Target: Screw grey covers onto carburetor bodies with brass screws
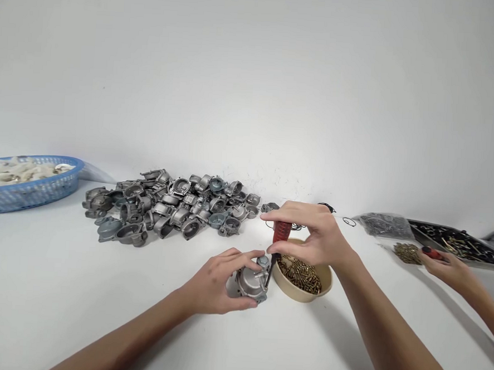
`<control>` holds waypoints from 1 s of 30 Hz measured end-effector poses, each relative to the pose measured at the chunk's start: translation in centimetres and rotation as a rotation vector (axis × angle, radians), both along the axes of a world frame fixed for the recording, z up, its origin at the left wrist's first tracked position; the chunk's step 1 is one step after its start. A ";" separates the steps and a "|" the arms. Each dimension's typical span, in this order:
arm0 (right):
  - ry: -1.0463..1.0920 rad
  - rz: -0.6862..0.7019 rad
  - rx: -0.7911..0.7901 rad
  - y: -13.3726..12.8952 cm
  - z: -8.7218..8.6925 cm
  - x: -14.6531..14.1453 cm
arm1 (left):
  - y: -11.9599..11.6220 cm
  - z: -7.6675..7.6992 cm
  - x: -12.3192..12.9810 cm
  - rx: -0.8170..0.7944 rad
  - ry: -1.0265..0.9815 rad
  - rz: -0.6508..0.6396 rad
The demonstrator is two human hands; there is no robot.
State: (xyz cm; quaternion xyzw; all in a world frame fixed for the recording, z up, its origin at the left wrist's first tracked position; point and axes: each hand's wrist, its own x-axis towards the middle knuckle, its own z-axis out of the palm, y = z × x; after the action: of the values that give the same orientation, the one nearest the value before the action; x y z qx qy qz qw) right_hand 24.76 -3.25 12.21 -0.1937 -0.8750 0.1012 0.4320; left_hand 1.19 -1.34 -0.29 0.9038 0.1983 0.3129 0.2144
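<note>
With fingers and thumb around its sides, my left hand [220, 281] grips a round silver metal housing [250, 281] on the white table. My right hand [311, 231] is closed on the red handle of a screwdriver [282, 232], held nearly upright. Its dark shaft slants down to the right edge of the housing; the tip's exact contact is too small to make out. Just right of the housing, partly under my right hand, stands a beige bowl [294, 293] holding many brass-coloured screws [302, 273].
A heap of similar metal housings [179, 206] lies at the back left, beside a blue basket [29, 194] of whitish parts. At right, another person's hand [446, 270] holds a red-handled tool [432, 253] near a screw pile [407, 253] and a black tray [440, 239].
</note>
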 end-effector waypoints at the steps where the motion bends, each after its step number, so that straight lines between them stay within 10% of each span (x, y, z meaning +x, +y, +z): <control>1: -0.015 0.017 -0.034 0.0 0.0 0.0 | 0.0 0.0 0.0 0.027 0.008 0.004; 30: 0.049 0.082 -0.214 0.0 0.0 0.5 | 0.1 0.4 0.0 0.080 0.062 0.017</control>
State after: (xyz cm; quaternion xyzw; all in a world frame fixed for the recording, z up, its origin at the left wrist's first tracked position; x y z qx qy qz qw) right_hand 25.29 -3.28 12.17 -0.2001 -0.8555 0.2163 0.4257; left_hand 1.23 -1.21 0.13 0.9191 0.2000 0.2944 0.1690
